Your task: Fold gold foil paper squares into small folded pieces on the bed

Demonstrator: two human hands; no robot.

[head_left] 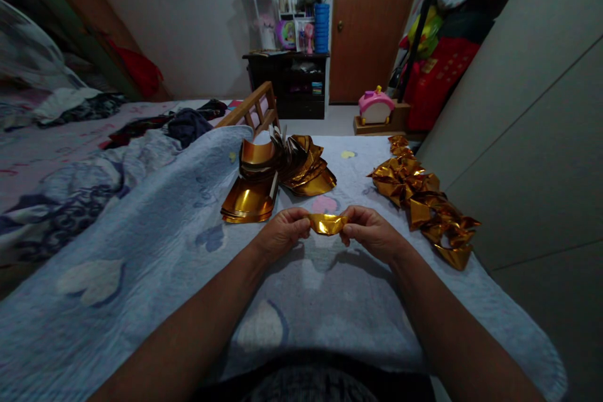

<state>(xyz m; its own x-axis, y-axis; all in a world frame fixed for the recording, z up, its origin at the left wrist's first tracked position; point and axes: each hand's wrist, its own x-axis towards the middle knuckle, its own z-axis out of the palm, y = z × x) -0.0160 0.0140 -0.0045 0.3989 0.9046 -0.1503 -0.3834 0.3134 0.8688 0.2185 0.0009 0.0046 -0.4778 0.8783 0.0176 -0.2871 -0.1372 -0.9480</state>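
Observation:
A small piece of folded gold foil paper (326, 224) is stretched between my two hands, above the blue bedspread. My left hand (286, 230) pinches its left end between thumb and fingers. At the other end, my right hand (366, 230) grips it the same way. Just beyond my left hand lie fanned stacks of flat gold foil sheets (249, 198), some showing pale edges. To the right of my right hand, several folded gold foil pieces (400, 182) form a heap that runs along the bedspread's right side.
The blue bedspread (188, 289) with heart patterns covers the surface before me. Rumpled clothes (188, 125) lie at left, beside a wooden rail (249, 107). A pale cabinet (532, 138) stands close on the right. A pink toy (375, 107) and dark shelf (287, 85) are farther back.

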